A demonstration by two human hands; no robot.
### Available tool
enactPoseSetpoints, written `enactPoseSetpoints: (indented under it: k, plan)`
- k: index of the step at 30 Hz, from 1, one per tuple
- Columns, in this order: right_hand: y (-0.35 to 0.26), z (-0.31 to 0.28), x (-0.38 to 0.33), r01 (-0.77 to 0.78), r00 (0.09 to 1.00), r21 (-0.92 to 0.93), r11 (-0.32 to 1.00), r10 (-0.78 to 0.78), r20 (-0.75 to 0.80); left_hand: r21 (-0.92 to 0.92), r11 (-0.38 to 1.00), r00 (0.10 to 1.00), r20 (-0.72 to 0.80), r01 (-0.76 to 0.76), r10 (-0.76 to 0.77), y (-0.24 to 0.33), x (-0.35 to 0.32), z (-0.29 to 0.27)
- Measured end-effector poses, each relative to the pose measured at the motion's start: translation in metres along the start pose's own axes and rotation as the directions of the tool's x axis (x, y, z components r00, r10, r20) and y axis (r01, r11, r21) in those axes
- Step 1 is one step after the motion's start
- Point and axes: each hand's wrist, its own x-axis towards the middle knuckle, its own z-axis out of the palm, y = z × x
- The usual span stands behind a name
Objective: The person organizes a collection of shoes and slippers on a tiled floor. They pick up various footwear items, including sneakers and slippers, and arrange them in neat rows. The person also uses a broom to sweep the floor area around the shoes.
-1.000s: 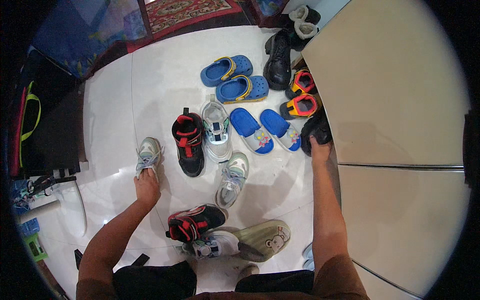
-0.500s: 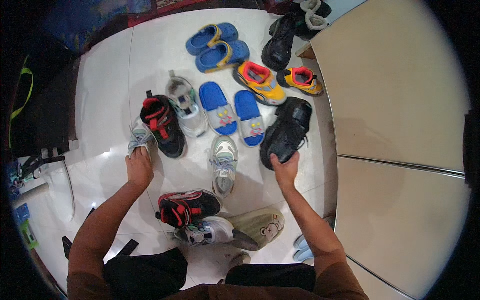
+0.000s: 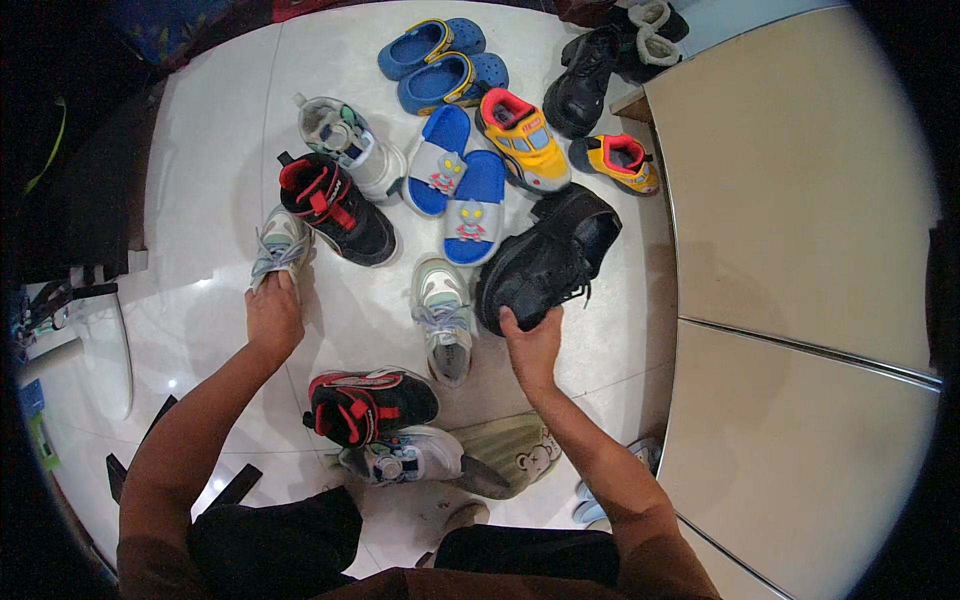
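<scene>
My left hand has its fingers in the opening of a pale grey lace-up sneaker at the left. At the right, my right hand grips the toe of a black lace-up shoe, thumb on top; its other fingers are partly hidden. Whether the black part behind is a second shoe, I cannot tell. A black and red high-top stands beside the left sneaker, with a white sneaker behind. Between my hands lie a matching grey sneaker and two blue slides, which overlap.
Blue clogs, yellow shoes and black boots stand farther back. Close to me are another black and red shoe, a white sneaker and a green mat. Beige cabinet doors border the right side.
My right hand has brought the black shoe leftward, toward the slides. The slides now sit closer together and overlap. The white sneaker at the back left has turned. The view has shifted slightly.
</scene>
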Motion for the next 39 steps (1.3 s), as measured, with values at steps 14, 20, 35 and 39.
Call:
enactPoseSetpoints:
  k: [14, 20, 35, 39]
  plan:
    - [-0.030, 0.013, 0.022, 0.075, 0.988, -0.187, 0.980, -0.048, 0.146, -0.016, 1.000, 1.000, 0.014, 0.009, -0.009, 0.003, 0.000, 0.008]
    - [0.004, -0.030, 0.074, 0.071, 0.992, -0.146, 0.987, -0.055, 0.111, 0.031, 0.999, 0.996, -0.090, -0.022, 0.025, -0.002, -0.004, 0.009]
    - [0.018, -0.031, 0.237, 0.039, 0.999, -0.779, 0.626, -0.048, 0.012, 0.017, 1.000, 0.994, 0.106, 0.012, -0.014, 0.005, 0.000, -0.002]
    - [0.005, -0.046, 0.199, 0.089, 0.977, -0.733, 0.674, -0.203, -0.068, 0.025, 1.000, 0.998, 0.063, 0.001, -0.002, -0.001, 0.000, 0.002]
